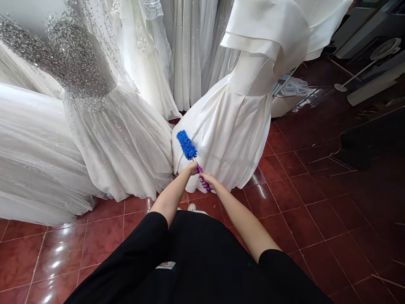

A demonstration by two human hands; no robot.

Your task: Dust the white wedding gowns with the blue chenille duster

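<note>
A black shirt (202,261) lies nearest the camera, and two bare forearms (172,192) reach forward from its sleeves. The left hand (193,168) has its fingers closed around the upper part of the purple handle (207,187) of a duster (187,145), just below the shaggy blue head. The right hand (209,180) grips lower on the same handle, its fingers wrapped round, with the butt end sticking out beneath them. The blue head tilts up and leftward beyond the left fingers, in front of the skirt of a plain white dress (243,122); whether it touches the cloth, I cannot tell. A beaded dress (84,63) stands to the left, on a red tiled floor (104,240).
</note>
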